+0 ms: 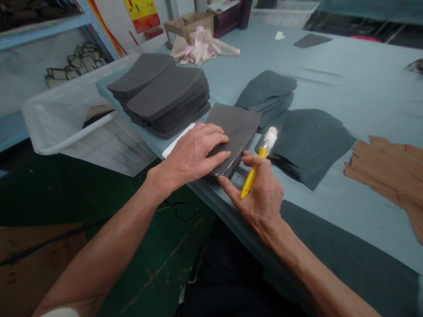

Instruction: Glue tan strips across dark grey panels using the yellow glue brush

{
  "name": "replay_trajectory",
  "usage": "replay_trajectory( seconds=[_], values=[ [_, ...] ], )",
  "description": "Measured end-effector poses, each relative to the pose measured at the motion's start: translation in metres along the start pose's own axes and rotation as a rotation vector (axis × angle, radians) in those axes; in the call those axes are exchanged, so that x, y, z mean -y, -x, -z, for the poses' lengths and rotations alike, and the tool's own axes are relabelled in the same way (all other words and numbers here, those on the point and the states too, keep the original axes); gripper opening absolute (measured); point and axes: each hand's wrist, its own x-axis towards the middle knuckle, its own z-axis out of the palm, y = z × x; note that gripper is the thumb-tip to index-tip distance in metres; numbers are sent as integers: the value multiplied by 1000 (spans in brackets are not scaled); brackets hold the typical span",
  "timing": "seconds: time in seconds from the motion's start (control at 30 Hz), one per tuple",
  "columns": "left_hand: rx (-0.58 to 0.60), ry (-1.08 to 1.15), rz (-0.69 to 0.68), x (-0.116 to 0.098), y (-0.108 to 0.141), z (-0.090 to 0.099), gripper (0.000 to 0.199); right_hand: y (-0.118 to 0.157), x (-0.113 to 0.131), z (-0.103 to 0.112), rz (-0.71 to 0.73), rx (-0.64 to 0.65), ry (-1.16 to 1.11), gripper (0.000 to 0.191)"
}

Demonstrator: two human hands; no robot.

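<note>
My left hand (194, 154) lies on the near left part of a small stack of dark grey flat pieces (234, 123) at the table's edge, its thumb and fingers stretched over the top piece. In my right hand (261, 185) is a yellow-handled brush (254, 172), bristle end up and coated in something white. That hand's thumb touches the near corner of the stack, and its index finger is at the right side. A white flat item (176, 141) shows partly behind my left hand.
Taller dark grey stacks (168, 92) stand at the left. Dark green-grey piles (307, 141) and brown pieces (390, 167) lie to the right. A white plastic crate (82, 132) is beside the table. Pale cloths (201, 46) and a cardboard box (190, 24) sit farther back.
</note>
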Motion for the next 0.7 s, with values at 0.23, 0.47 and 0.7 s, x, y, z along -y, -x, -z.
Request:
replay_trajectory(
  seconds=[0.23,0.47,0.7],
  values=[
    [-3,2,-5,0,1,0,28,2,2,-2,-11,0,7,52],
    [-6,5,-8,0,2,-1,27,2,1,-3,2,-10,-6,51],
    [8,7,10,-2,1,1,24,3,3,-4,-22,-11,-13,50]
  ],
)
